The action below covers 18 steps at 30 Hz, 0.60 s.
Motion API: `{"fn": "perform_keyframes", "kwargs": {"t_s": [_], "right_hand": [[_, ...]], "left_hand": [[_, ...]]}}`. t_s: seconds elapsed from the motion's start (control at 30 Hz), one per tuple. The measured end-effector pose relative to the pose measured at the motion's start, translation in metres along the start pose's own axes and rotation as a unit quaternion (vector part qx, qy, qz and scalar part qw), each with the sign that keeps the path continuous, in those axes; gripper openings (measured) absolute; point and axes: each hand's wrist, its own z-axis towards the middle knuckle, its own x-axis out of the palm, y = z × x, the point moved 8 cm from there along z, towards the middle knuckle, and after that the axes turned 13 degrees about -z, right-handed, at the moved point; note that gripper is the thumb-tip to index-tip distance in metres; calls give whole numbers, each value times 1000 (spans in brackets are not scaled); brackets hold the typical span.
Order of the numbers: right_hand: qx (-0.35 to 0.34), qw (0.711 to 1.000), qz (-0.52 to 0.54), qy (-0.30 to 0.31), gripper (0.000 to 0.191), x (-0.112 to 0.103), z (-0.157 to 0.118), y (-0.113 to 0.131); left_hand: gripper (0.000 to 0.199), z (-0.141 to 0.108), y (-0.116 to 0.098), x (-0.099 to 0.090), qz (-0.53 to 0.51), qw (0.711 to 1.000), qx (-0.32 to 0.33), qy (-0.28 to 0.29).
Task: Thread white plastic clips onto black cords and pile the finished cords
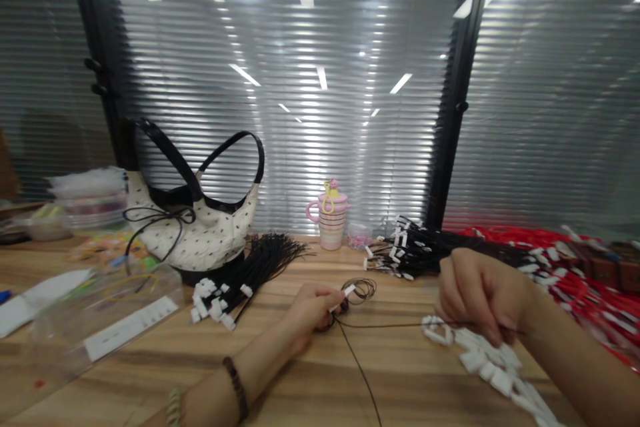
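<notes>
In the middle of the wooden table, my left hand (pixel 320 310) pinches a small white plastic clip (pixel 349 291) together with a coiled dark cord (pixel 364 289). One strand of the cord runs sideways to my right hand (pixel 475 293), whose closed fingers grip it and hold it taut. A second strand trails from my left hand down to the table's front edge. Under my right hand lies a row of white plastic pieces (pixel 487 363), reaching toward the lower right. Black cords with white ends (pixel 215 303) lie in a bundle left of my left hand.
A spotted white handbag (pixel 205 237) stands at the back left, behind a clear plastic bag (pixel 120 313). A pink striped mug (pixel 332 223) is at the back. More black cords (pixel 420 247) and red cords (pixel 595 273) pile up on the right, below the glass partition (pixel 320 133).
</notes>
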Motion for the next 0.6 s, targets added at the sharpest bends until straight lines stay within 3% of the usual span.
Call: {"fn": "perform_keyframes", "kwargs": {"t_s": [0.1, 0.23, 0.3, 0.43, 0.6], "right_hand": [[17, 995, 42, -92, 30, 0, 21, -4], [143, 956, -17, -255, 27, 19, 45, -55], [153, 934, -82, -313, 23, 33, 51, -78], [140, 924, -154, -322, 21, 59, 56, -104], [137, 928, -150, -313, 21, 62, 54, -101]], "left_hand": [[31, -1, -2, 3, 2, 1000, -1, 14], [30, -1, -1, 5, -7, 1000, -15, 25], [29, 0, 0, 4, -11, 1000, -19, 21], [27, 0, 0, 6, -15, 999, -16, 31], [28, -2, 0, 7, -12, 1000, -20, 21]]}}
